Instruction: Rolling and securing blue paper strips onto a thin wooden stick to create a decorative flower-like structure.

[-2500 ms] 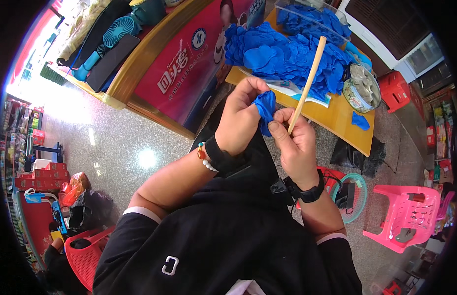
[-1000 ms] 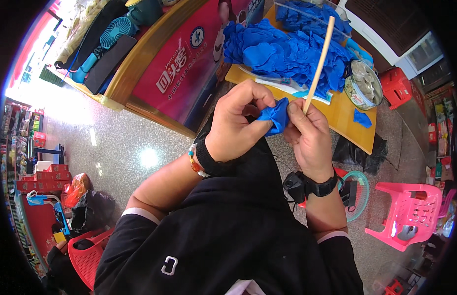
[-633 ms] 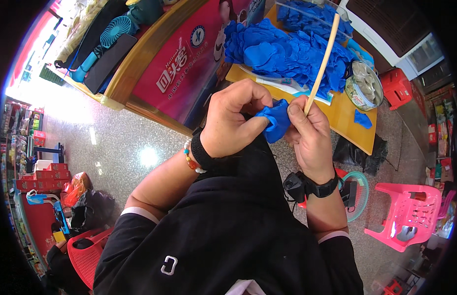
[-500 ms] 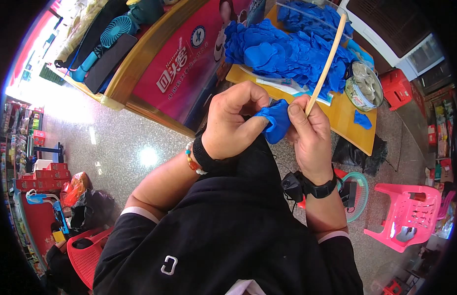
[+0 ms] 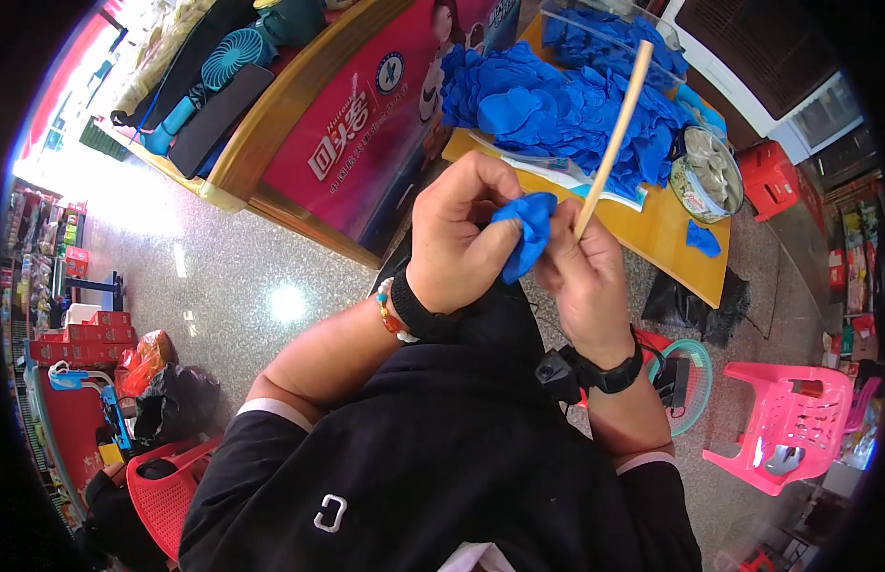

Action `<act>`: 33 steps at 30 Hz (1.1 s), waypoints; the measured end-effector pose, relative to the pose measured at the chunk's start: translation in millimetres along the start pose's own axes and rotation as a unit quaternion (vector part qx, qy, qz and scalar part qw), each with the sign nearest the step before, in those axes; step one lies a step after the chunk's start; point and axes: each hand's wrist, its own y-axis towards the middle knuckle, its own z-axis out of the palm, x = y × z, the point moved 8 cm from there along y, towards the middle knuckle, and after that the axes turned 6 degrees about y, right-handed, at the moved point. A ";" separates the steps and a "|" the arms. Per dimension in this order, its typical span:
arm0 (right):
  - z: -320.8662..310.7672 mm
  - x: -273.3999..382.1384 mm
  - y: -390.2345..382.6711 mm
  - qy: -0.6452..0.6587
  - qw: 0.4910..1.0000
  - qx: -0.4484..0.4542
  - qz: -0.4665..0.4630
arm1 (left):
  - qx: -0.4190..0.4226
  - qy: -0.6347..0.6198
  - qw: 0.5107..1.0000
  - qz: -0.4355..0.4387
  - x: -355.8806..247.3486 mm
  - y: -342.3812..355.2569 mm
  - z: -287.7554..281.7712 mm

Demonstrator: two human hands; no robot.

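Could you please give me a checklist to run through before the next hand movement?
1. Left hand pinching the blue piece: ok.
2. Right hand holding the wooden stick: ok.
3. Right hand touching the blue piece too: cannot tell.
4. Round tin upright on the table: ok.
5. Loose blue scrap together with the blue pile: not ok, lying apart near the tin.
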 end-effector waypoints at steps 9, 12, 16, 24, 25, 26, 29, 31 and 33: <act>-1.3 37.4 1.0 -0.072 0.991 -0.040 -0.101 | 0.031 0.120 0.990 0.061 -13.5 7.5 -5.0; -0.8 38.1 5.7 -0.186 0.972 0.013 -0.145 | 0.056 0.180 0.978 0.092 -20.8 7.3 0.2; -0.8 34.4 4.9 -0.186 0.978 0.025 -0.092 | 0.087 0.166 0.980 0.069 -16.6 8.6 3.4; -2.5 33.8 5.4 -0.196 0.976 0.024 -0.094 | 0.134 0.135 0.982 -0.014 -13.9 8.8 7.1; -1.0 34.4 4.1 -0.197 0.976 0.024 -0.094 | 0.115 0.147 0.983 -0.007 -14.3 9.0 5.4; -0.5 32.9 3.0 -0.193 0.978 0.019 -0.080 | 0.114 0.147 0.983 -0.007 -13.1 8.4 6.5; 2.5 27.6 -0.5 -0.184 0.980 0.017 -0.067 | 0.098 0.102 0.990 0.015 -7.4 4.3 5.6; 5.5 24.9 -4.6 -0.190 0.976 0.022 -0.108 | 0.072 0.046 0.996 -0.036 -4.9 0.7 8.3; 8.3 23.3 -7.6 -0.190 0.973 0.023 -0.125 | 0.044 -0.009 0.995 -0.087 2.6 -1.5 6.6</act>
